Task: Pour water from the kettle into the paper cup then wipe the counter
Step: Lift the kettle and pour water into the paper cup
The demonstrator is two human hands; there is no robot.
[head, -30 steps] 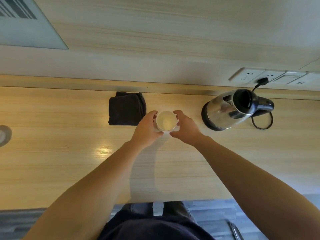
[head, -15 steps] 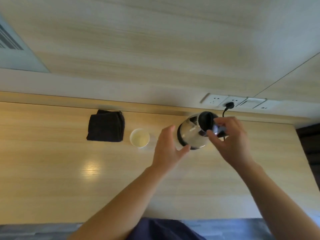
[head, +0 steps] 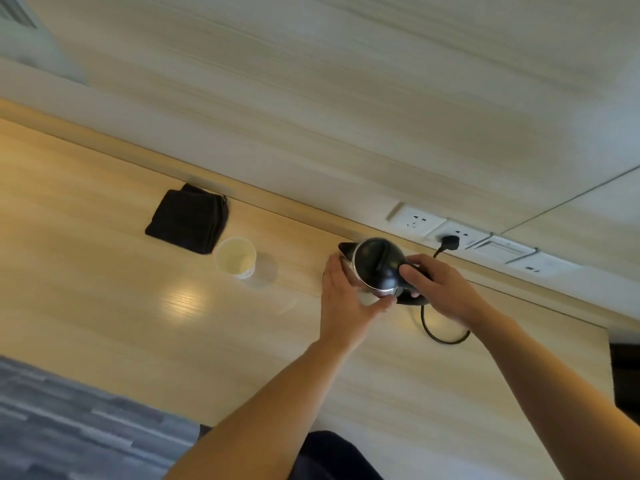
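My right hand (head: 441, 289) is wrapped around the handle of the kettle (head: 375, 266) on the table (head: 104, 323). My left hand (head: 346, 303) is open, flat against its side. The cup (head: 235, 258) waits near, beside the black cloth (head: 188, 218). I think next comes lifting and pouring slowly

A steel kettle with a black lid (head: 375, 266) stands on the light wooden surface (head: 104, 306), the left hand (head: 348, 303) cupping its side and the right hand (head: 438, 289) wrapped around its handle. Left of the kettle stands a white paper cup (head: 235, 258), with a folded black cloth (head: 188, 219) just beyond the cup.
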